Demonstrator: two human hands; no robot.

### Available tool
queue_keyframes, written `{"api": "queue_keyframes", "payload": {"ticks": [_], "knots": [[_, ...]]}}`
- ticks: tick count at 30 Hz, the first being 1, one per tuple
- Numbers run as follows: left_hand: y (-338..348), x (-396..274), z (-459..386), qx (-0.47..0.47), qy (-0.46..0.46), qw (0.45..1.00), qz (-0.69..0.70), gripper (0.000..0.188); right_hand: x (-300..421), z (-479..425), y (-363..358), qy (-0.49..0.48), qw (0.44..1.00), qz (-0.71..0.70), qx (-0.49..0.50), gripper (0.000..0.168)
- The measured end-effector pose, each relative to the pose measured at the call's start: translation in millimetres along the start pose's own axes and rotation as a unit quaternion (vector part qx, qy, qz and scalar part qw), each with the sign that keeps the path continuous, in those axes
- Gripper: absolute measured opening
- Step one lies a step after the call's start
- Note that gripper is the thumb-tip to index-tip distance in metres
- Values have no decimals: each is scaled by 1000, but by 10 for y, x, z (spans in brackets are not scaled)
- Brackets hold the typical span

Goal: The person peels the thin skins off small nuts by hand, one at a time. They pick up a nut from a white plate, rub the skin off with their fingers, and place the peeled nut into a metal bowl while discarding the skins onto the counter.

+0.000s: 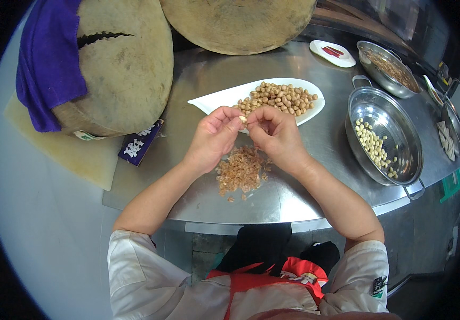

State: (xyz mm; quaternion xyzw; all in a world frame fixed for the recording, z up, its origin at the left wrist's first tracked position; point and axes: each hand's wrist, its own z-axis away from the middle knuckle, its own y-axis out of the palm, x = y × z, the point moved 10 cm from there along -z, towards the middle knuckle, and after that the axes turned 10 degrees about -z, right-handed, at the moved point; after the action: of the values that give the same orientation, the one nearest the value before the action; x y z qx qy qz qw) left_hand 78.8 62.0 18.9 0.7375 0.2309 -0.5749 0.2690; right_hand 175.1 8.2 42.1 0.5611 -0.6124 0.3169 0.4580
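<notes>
In front of me my left hand [216, 138] pinches a pale, peeled-looking peanut [243, 119] between thumb and fingertips. The bent thumb and index finger of my right hand [282, 138] meet at the same peanut from the other side. Just beyond both hands lies a white leaf-shaped plate [206, 102], with a heap of skin-on peanuts [284, 98] on it. Below the hands, a loose pile of brown peanut skins [240, 170] rests on the steel tabletop [198, 200]. To the right, a stainless steel two-handled bowl [404, 132] contains pale peeled peanuts [374, 148].
Two thick round wooden chopping blocks [134, 80] [238, 24] stand at the back left, one with a purple cloth [50, 68] over it. A purple box [140, 144] leans nearby. Back right are a small plate with red pieces [334, 58] and another filled metal bowl [392, 68].
</notes>
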Motion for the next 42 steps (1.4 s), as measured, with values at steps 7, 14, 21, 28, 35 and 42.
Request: {"api": "queue_keyframes", "payload": {"ticks": [7, 14, 21, 28, 35, 42], "knots": [[-26, -172, 23, -47, 71, 981, -172, 11, -27, 1, 25, 29, 999, -5, 11, 10], [-39, -13, 10, -1, 14, 999, -43, 6, -29, -3, 41, 56, 997, -46, 24, 9], [31, 47, 8, 30, -26, 998, 46, 7, -50, -28, -5, 31, 999, -35, 19, 8], [73, -21, 25, 38, -16, 998, 40, 12, -111, -48, -57, 51, 998, -39, 6, 9], [27, -56, 24, 7, -12, 999, -31, 16, -62, -24, 30, 61, 994, -89, 19, 7], [43, -226, 53, -20, 75, 978, -194, 17, -81, -32, 47, 65, 996, -36, 41, 7]]}}
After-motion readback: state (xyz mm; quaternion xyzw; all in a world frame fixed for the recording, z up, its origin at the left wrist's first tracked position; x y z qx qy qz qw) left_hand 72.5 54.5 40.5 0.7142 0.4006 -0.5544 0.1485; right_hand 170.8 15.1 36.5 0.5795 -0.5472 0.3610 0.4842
